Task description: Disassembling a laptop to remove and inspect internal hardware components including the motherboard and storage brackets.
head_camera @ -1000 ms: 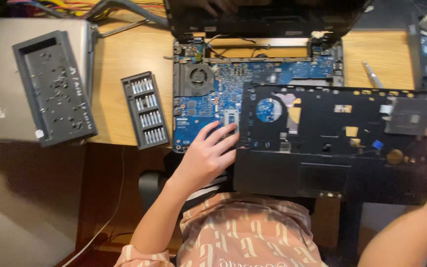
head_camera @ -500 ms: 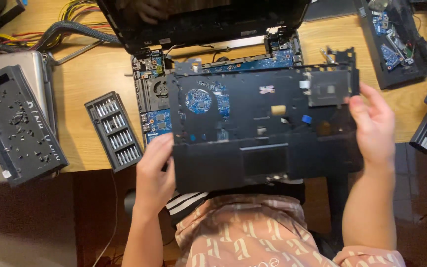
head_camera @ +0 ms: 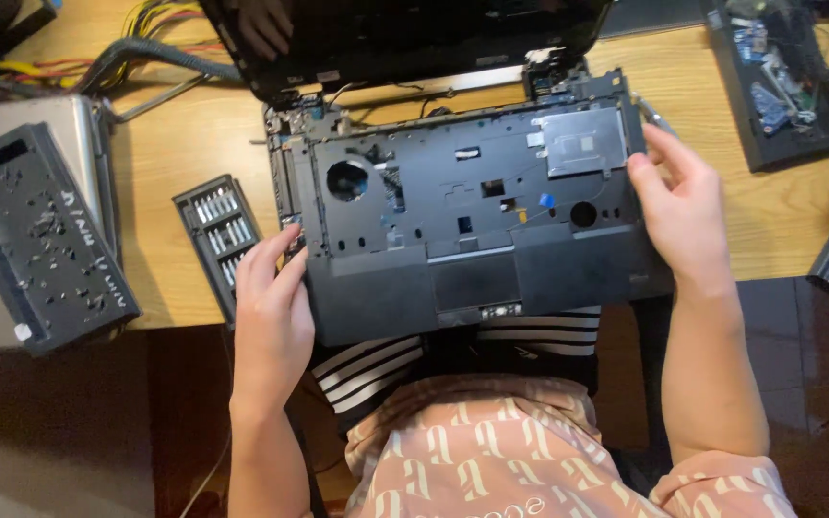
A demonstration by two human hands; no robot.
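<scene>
A dark grey laptop palmrest cover lies over the opened laptop base at the desk's front edge. It has a round fan hole, a touchpad and a silver patch at its right. My left hand grips the cover's left front corner. My right hand holds its right edge. The laptop's black screen lid stands open behind it. Another person's hand rests on the lid's top left.
A black screwdriver bit case lies open left of the laptop. Further left, a black bottom panel leans on a silver laptop. Cables run at the back left. More dismantled laptop parts sit at the right.
The palmrest cover has moved left and down onto the laptop base, covering the blue board. Both hands moved with it and now hold it at its two sides.
</scene>
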